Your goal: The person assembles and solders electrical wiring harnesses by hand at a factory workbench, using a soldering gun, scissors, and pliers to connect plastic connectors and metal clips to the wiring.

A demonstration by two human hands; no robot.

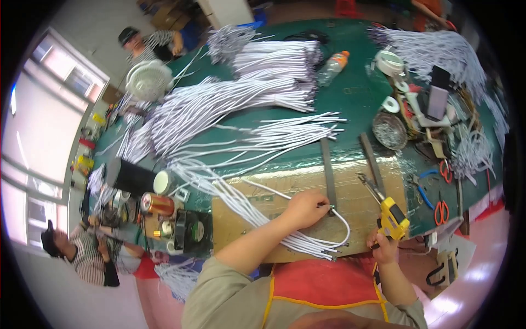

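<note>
My left hand (306, 210) is closed in a pinch on a white cable (347, 226) near its end. Its fingertips rest by a dark metal bar (329, 178) on the brown board (307, 186), and the cable loops round to the right and back toward me. My right hand (384, 248) grips the handle of a yellow and black soldering gun (393, 218). The gun's metal tip points up and left, a short way right of my left fingers and apart from the cable. More white cables (241, 203) lie under and beside my left forearm.
Large bundles of white cables (219, 104) cover the far table. A fan (194, 231) and a red can (157, 204) stand left. At right are a metal bowl (389, 131), red-handled scissors (441, 213), blue-handled pliers (423, 193) and a second bar (371, 162). Other people work around.
</note>
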